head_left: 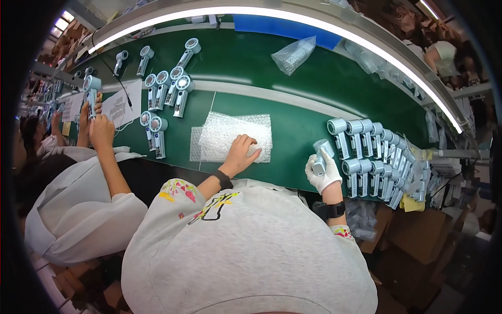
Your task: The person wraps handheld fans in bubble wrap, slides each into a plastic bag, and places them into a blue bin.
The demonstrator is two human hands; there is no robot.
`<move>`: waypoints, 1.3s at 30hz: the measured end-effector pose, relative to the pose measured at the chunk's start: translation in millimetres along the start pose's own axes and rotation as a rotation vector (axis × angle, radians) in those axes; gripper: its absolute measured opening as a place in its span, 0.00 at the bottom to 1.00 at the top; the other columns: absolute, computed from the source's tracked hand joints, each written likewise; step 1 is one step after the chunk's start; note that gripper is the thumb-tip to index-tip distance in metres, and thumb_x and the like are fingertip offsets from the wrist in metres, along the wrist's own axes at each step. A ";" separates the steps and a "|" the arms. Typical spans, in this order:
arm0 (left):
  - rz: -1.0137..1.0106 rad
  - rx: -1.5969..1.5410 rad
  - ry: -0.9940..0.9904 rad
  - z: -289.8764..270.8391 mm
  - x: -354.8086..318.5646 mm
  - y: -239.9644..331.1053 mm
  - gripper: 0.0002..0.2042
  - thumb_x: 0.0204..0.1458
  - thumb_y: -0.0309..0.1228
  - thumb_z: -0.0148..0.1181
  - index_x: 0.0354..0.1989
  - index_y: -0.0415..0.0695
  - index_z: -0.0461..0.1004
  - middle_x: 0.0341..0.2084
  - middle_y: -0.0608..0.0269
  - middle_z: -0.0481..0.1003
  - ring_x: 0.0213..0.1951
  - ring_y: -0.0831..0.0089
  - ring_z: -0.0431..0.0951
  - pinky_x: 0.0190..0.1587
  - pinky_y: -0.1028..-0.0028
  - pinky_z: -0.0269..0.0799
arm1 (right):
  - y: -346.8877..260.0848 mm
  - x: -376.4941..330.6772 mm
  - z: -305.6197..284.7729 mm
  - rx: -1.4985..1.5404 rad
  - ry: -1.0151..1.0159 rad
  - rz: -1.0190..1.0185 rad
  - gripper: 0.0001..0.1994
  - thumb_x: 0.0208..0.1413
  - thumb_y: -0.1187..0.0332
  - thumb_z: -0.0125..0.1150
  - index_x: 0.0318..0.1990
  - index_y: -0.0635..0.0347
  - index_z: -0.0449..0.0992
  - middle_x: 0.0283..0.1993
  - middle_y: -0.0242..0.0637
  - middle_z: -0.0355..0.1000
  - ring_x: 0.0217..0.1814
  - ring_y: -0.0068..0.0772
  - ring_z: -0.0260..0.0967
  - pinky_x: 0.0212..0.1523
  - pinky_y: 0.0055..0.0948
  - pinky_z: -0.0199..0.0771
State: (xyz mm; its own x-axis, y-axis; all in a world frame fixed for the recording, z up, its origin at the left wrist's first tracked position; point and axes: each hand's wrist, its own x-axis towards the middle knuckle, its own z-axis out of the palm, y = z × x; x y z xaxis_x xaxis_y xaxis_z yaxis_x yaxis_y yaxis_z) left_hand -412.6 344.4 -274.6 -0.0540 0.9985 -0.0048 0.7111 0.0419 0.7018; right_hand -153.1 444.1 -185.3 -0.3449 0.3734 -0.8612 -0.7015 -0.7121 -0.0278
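The bare left hand (241, 153) lies with fingers loosely spread on flat bubble-wrap bags (222, 127), while the white-gloved right hand (321, 179) is closed around a light blue handheld fan (318, 167), held just left of two rows of similar fans (351, 167) at the table's right end. Around them stretches the green table (294, 118), with more fans (162, 78) on its left part, where a co-worker's hands (102, 131) hold another. Beyond, a bright light strip (285, 14) arches overhead, and brown cardboard boxes (421, 235) stand at the lower right.
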 end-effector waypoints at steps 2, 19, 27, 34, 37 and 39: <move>-0.075 0.070 0.085 9.1 6.3 5.4 0.18 0.46 0.37 0.59 0.44 0.41 0.68 0.42 0.54 0.67 0.45 0.58 0.66 0.47 0.64 0.60 | 7.4 5.6 -1.3 -0.025 0.052 0.048 0.11 0.49 0.68 0.61 0.36 0.55 0.64 0.28 0.36 0.65 0.25 0.29 0.66 0.25 0.28 0.72; -0.544 -0.857 0.184 -2.7 19.5 -60.1 0.06 0.50 0.24 0.54 0.33 0.37 0.76 0.23 0.63 0.75 0.25 0.79 0.73 0.28 0.78 0.68 | 75.8 90.7 58.5 -1.613 -0.612 -0.051 0.22 0.45 0.59 0.65 0.46 0.55 0.66 0.24 0.31 0.66 0.17 0.23 0.61 0.17 0.23 0.62; -0.613 -0.655 0.588 1.7 16.4 -65.1 0.04 0.48 0.24 0.55 0.29 0.38 0.74 0.21 0.61 0.75 0.23 0.75 0.73 0.27 0.76 0.68 | 88.0 96.3 62.8 -2.108 -0.448 -0.180 0.22 0.40 0.58 0.67 0.41 0.61 0.71 0.20 0.32 0.67 0.14 0.21 0.61 0.16 0.21 0.64; -0.412 -0.429 0.559 -18.4 16.0 -5.5 0.04 0.49 0.26 0.54 0.29 0.38 0.72 0.22 0.56 0.73 0.24 0.71 0.72 0.29 0.73 0.67 | 89.4 97.3 59.5 -2.456 -0.343 -0.492 0.23 0.40 0.59 0.66 0.42 0.63 0.70 0.20 0.34 0.68 0.14 0.23 0.64 0.15 0.25 0.66; -0.346 -0.348 0.581 -17.9 19.9 -4.7 0.05 0.50 0.27 0.54 0.30 0.38 0.72 0.23 0.55 0.72 0.26 0.70 0.73 0.31 0.73 0.67 | 92.7 93.2 69.2 -2.598 -0.312 -0.668 0.24 0.41 0.58 0.65 0.43 0.64 0.69 0.20 0.35 0.68 0.14 0.23 0.64 0.14 0.25 0.66; -0.434 -0.386 0.656 -6.6 21.7 -12.4 0.07 0.51 0.29 0.54 0.30 0.38 0.71 0.24 0.57 0.72 0.26 0.72 0.72 0.31 0.74 0.67 | 91.7 77.8 75.1 -2.713 -0.223 -0.659 0.25 0.42 0.58 0.65 0.44 0.65 0.68 0.21 0.35 0.68 0.13 0.23 0.63 0.14 0.25 0.65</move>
State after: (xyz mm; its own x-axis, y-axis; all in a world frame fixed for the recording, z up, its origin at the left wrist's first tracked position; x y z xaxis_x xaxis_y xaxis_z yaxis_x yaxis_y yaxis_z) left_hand -427.2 365.3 -278.8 -0.7419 0.6705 -0.0001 0.2532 0.2803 0.9259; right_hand -291.1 452.5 -216.7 -0.6461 0.5573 -0.5216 0.7530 0.5769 -0.3164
